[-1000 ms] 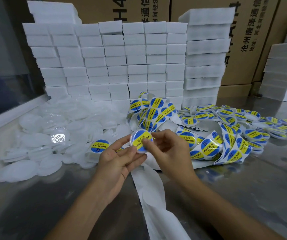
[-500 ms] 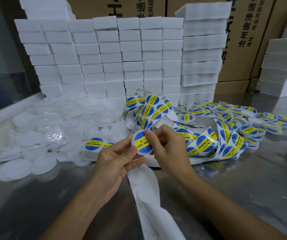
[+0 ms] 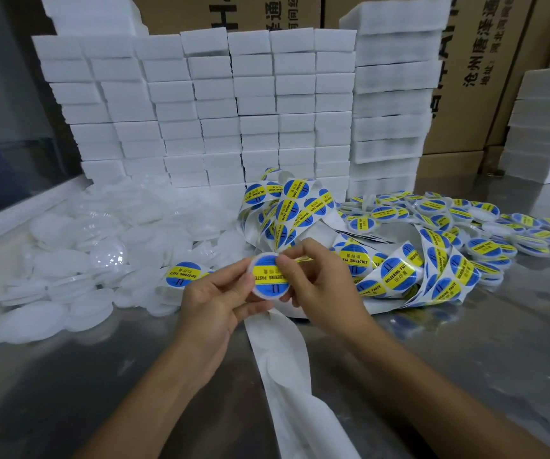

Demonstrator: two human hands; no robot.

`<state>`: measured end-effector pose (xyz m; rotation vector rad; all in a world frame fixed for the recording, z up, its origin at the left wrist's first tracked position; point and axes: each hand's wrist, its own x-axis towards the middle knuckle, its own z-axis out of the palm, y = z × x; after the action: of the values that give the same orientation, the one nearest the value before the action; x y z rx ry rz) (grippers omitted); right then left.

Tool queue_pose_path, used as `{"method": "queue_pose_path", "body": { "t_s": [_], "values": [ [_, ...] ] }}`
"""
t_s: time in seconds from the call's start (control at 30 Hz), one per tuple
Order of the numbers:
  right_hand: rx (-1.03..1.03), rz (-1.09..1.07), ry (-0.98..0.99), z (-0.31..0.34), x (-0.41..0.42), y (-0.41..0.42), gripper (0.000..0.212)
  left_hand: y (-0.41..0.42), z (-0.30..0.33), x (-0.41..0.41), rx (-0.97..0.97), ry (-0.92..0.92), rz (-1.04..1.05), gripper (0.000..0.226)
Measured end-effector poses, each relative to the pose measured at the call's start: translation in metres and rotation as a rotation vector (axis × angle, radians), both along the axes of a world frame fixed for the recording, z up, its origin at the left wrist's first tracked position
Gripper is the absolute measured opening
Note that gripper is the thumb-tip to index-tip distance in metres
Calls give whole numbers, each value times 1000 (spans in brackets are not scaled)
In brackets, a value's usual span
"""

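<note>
I hold a round white lid (image 3: 268,276) with a blue and yellow "soldering paste" sticker on its face, just above the metal table (image 3: 432,359). My left hand (image 3: 214,303) grips the lid from the left, fingers behind it and thumb at its lower edge. My right hand (image 3: 320,279) holds its right side, with the thumb pressed on the sticker. A tangled strip of backing paper carrying more stickers (image 3: 399,270) lies right behind my hands, and its bare white tail (image 3: 283,366) runs toward me.
A heap of plain white lids (image 3: 78,256) lies at the left. Several labelled lids (image 3: 485,226) are spread at the right. Stacks of white foam blocks (image 3: 234,111) form a wall at the back, with cardboard cartons (image 3: 485,77) behind them.
Both hands have kept hold of the same lid. My right thumb has slid across the sticker. The lid has turned a little, and the camera has shifted slightly.
</note>
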<state>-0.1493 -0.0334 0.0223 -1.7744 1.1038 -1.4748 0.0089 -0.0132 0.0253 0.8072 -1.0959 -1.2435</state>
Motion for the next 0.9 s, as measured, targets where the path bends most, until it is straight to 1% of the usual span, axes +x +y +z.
{"method": "queue_pose_path", "body": {
  "t_s": [0.03, 0.13, 0.2, 0.23, 0.27, 0.37, 0.4, 0.5, 0.57, 0.63, 0.67, 0.77, 0.8, 0.9],
  "values": [
    [7, 73, -10, 0, 1, 1, 2, -1, 1, 1, 14, 34, 38, 19],
    [2, 183, -17, -2, 4, 3, 28, -4, 2, 4, 71, 100, 129, 12],
    [43, 213, -51, -3, 7, 4, 38, -5, 2, 5, 95, 118, 151, 7],
    [73, 220, -70, -4, 9, 4, 39, -5, 2, 5, 98, 107, 161, 7],
    [91, 226, -79, -6, 9, 3, 36, -5, 2, 5, 96, 88, 170, 7],
    [103, 223, -118, -8, 10, 2, 8, -4, 0, 3, 67, 57, 161, 7],
    [92, 196, -114, -8, 9, 1, 5, -4, 0, 3, 60, 56, 146, 11],
    [22, 62, -34, -9, 5, -2, 12, -3, -1, 0, 61, 24, 69, 29],
    [-25, -9, 2, -10, 4, -3, 11, -2, -1, -2, 62, 0, 16, 30],
    [-51, -15, 28, -13, 5, -3, 5, -4, -2, -1, 74, 49, 0, 29],
    [-70, -11, 51, -14, 6, -3, 10, -5, -1, 1, 80, 90, 3, 31],
    [-67, 33, 105, -14, 10, -1, 45, -7, 0, 6, 68, 158, 15, 38],
    [-74, 40, 121, -14, 11, 0, 53, -7, 1, 6, 64, 159, 23, 39],
    [-222, -71, 258, -15, 11, 2, 63, -8, -3, 5, 74, 133, 74, 35]
  ]
}}
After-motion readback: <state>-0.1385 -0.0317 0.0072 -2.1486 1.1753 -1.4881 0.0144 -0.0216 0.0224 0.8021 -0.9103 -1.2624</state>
